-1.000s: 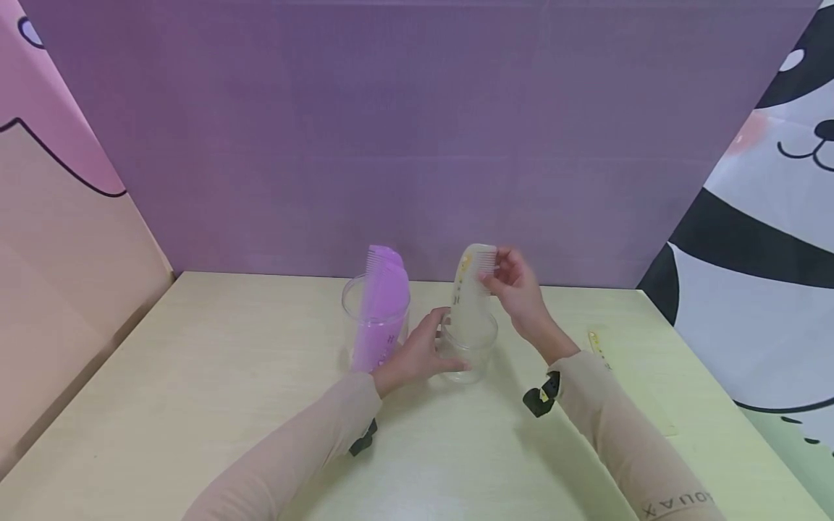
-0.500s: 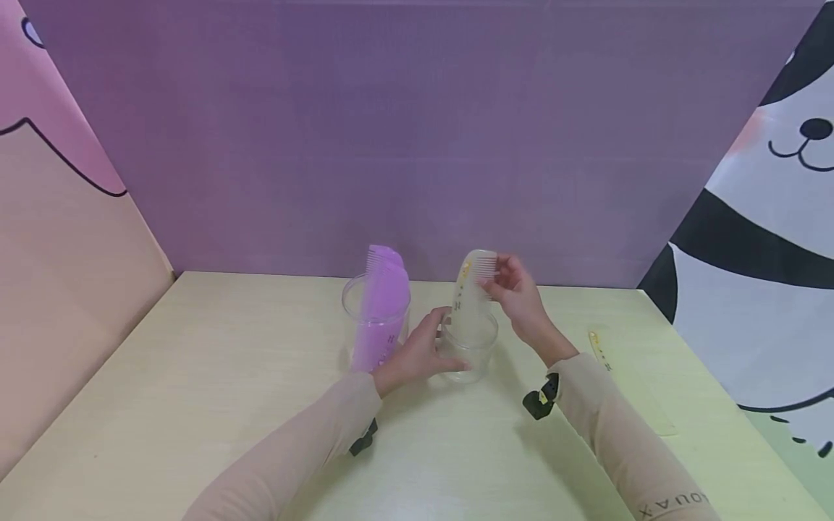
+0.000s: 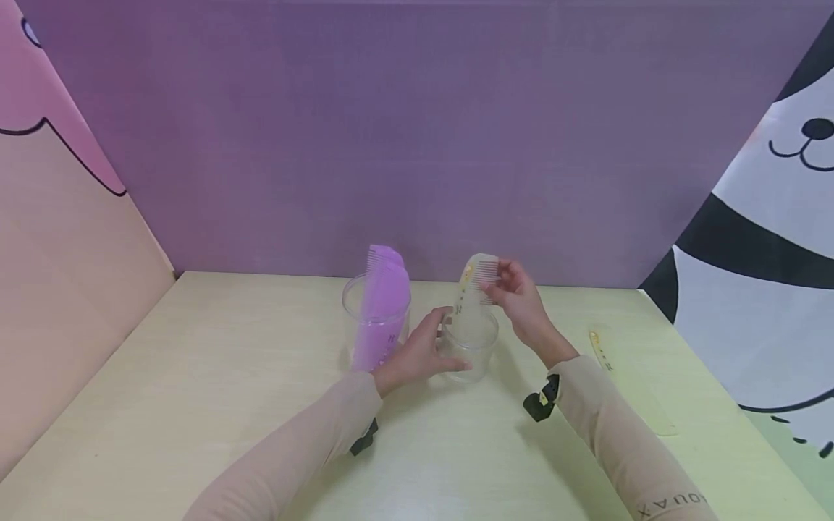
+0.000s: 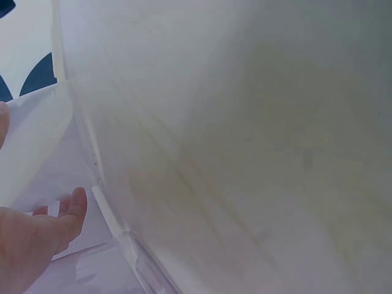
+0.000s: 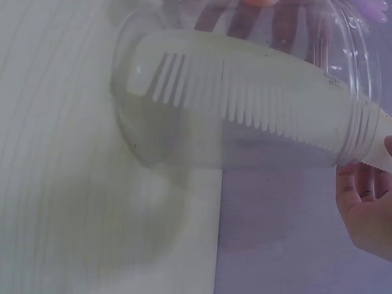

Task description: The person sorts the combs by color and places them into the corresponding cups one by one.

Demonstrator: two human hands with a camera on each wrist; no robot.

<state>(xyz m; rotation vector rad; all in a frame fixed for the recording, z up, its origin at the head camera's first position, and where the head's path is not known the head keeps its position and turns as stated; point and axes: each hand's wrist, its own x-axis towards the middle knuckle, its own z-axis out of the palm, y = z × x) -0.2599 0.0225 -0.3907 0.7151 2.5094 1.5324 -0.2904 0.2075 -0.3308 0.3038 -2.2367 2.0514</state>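
My left hand [image 3: 417, 353] wraps around a short clear plastic cup [image 3: 470, 352] standing on the pale yellow table [image 3: 195, 405]. A whitish translucent comb [image 3: 473, 293] stands in that cup, its teeth end sticking up. My right hand [image 3: 515, 293] pinches the comb's top. In the right wrist view the comb [image 5: 245, 98] lies inside the cup [image 5: 184, 141], with fingers [image 5: 361, 208] at the edge. The left wrist view is mostly a blurred pale surface with part of my left hand [image 4: 37, 239].
A taller clear cup [image 3: 371, 318] holding a purple comb [image 3: 383, 304] stands just left of my left hand. A small yellowish comb [image 3: 601, 350] lies on the table at the right. Purple backdrop behind; patterned panels at both sides.
My right hand has lowered the whitish comb slightly deeper into the cup. The left hand stays on the cup.
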